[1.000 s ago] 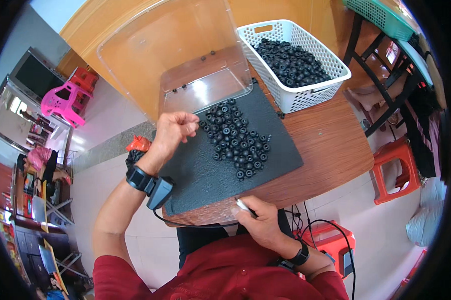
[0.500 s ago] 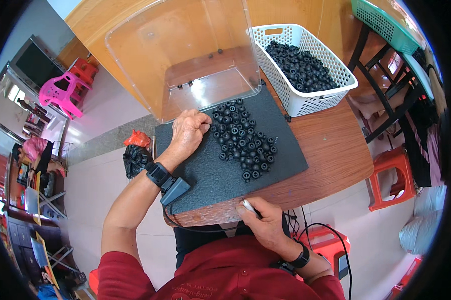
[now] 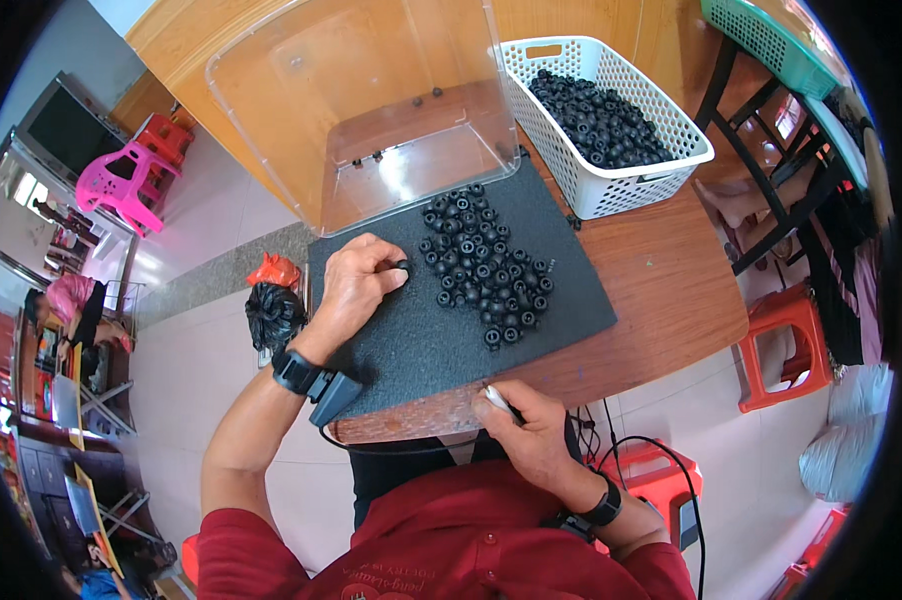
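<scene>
My left hand (image 3: 359, 283) rests on a dark foam mat (image 3: 441, 330) and pinches a small black ring part (image 3: 401, 265) between thumb and fingertips. Just to its right lies a pile of several black ring parts (image 3: 486, 270) spread over the mat. My right hand (image 3: 524, 425) sits at the near edge of the wooden table (image 3: 661, 290), fingers closed around a slim tool with a light tip (image 3: 498, 398). Both wrists wear dark bands.
A clear plastic box (image 3: 371, 100) stands behind the mat with a few parts inside. A white basket (image 3: 611, 190) full of black parts is at the back right. Red stools (image 3: 786, 345) flank the table; a black bag (image 3: 271, 315) lies on the floor at left.
My left hand has drawn back from the pile toward me and to the left, now holding one ring part. The right hand stays at the table edge.
</scene>
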`<state>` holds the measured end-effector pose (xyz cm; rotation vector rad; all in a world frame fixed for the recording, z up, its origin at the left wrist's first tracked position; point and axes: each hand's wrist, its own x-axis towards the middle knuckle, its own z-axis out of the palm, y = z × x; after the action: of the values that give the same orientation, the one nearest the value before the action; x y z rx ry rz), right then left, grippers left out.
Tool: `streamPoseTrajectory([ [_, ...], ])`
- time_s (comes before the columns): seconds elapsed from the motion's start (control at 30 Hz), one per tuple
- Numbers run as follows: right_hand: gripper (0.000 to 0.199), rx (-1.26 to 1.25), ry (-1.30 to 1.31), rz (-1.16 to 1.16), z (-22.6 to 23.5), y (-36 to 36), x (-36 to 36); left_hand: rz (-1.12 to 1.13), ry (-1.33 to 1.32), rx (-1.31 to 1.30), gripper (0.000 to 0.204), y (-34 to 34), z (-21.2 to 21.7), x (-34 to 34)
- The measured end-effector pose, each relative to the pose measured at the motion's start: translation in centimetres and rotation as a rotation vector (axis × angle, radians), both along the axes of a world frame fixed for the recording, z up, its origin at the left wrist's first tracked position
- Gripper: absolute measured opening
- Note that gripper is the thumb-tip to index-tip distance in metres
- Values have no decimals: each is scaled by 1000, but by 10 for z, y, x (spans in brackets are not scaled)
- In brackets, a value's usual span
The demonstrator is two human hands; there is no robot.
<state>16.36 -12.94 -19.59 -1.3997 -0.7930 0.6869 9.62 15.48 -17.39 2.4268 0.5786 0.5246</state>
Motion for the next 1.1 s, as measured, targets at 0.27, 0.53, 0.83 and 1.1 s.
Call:
streamPoseTrajectory([
  [0.27,16,-46,159,2,7,-1,1,-11,-191,-748,22,-75,28,-44],
  [0.53,18,81,22,18,24,9,-2,-150,-294,-753,22,-117,22,-59],
  [0.83,19,124,-172,0,26,8,-3,-68,-388,-1225,27,-131,7,-68],
  [1.1,16,223,-360,-42,24,16,-5,-37,-399,-1401,29,-139,3,-70],
])
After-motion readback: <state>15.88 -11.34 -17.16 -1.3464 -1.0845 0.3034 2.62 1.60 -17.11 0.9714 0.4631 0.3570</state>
